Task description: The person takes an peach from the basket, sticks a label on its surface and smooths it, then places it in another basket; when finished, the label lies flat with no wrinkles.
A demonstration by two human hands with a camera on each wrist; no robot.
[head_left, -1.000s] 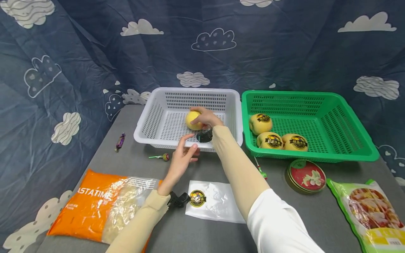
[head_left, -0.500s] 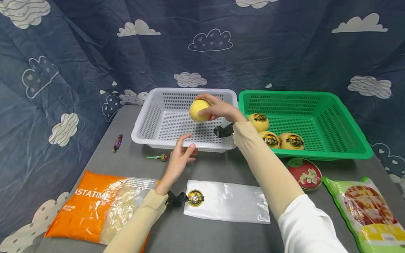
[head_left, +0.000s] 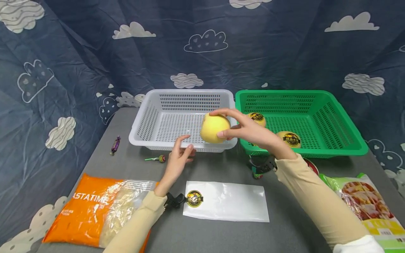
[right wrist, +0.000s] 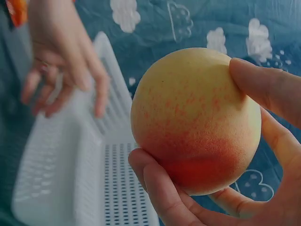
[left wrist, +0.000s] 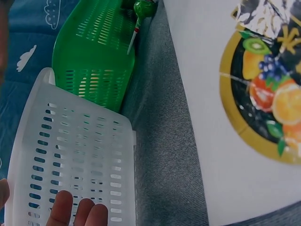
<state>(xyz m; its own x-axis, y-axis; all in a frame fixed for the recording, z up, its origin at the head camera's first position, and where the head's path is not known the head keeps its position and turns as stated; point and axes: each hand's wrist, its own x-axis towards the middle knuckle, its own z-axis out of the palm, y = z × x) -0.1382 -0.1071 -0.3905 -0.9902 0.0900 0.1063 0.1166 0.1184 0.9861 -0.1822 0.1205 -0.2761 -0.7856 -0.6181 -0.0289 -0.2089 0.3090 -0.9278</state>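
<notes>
In the head view my right hand (head_left: pixel 256 133) grips a yellow peach (head_left: pixel 214 129) above the front right of the white basket (head_left: pixel 172 126). The right wrist view shows the peach's red blush (right wrist: pixel 197 169), with fingers and thumb spread around it. Just before the basket's front rim, my left hand (head_left: pixel 178 160) holds nothing, its fingers loosely bent. Its fingertips overlap the basket wall in the left wrist view. The green basket (head_left: pixel 329 138) stands to the right, holding peaches with black-and-gold labels (head_left: pixel 289 140); my right hand partly hides some of them.
A white packet with a fruit logo (head_left: pixel 231 202) lies in front. Left are an orange pasta bag (head_left: pixel 83 211), a lollipop (head_left: pixel 162 159) and a purple candy (head_left: pixel 115 144). Right are a green lollipop (head_left: pixel 257 175), a red tin (head_left: pixel 312 166) behind my forearm, and a green-edged food bag (head_left: pixel 364 198).
My right hand has lifted the peach from inside the white basket and brought it right and nearer to me. The left hand stays almost in place.
</notes>
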